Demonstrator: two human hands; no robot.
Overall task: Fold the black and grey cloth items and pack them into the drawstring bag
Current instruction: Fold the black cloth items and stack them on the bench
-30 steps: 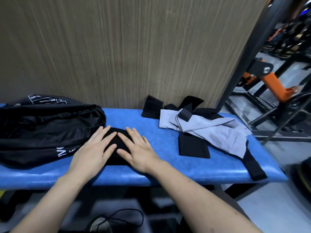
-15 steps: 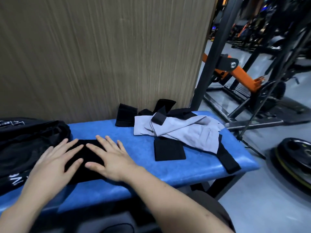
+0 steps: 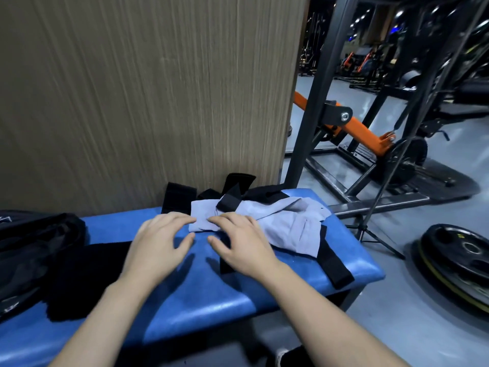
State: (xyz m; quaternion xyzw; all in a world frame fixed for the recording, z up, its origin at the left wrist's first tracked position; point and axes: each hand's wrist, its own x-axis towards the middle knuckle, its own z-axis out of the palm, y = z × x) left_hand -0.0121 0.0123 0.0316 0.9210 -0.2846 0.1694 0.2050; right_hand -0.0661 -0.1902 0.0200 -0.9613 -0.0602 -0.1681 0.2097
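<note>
A folded black cloth (image 3: pixel 87 276) lies on the blue bench (image 3: pixel 211 292), left of my hands. The black drawstring bag (image 3: pixel 34 245) sits at the bench's left end. A crumpled grey cloth (image 3: pixel 285 223) with black straps (image 3: pixel 336 266) and other black pieces (image 3: pixel 178 198) lies at the right end. My left hand (image 3: pixel 158 242) hovers with fingers spread, its fingertips at the grey cloth's left edge. My right hand (image 3: pixel 243 245) is spread too, over the grey cloth's near edge and a black piece beneath it. Neither hand grips anything.
A wood-grain panel (image 3: pixel 145 102) rises right behind the bench. To the right stand a dark steel rack (image 3: pixel 312 107) with an orange arm (image 3: pixel 365 131), and weight plates (image 3: pixel 460 263) lie on the grey floor.
Both hands have left the folded black cloth and moved right to the grey cloth's edge. The view has swung right, so the bag now sits at the far left.
</note>
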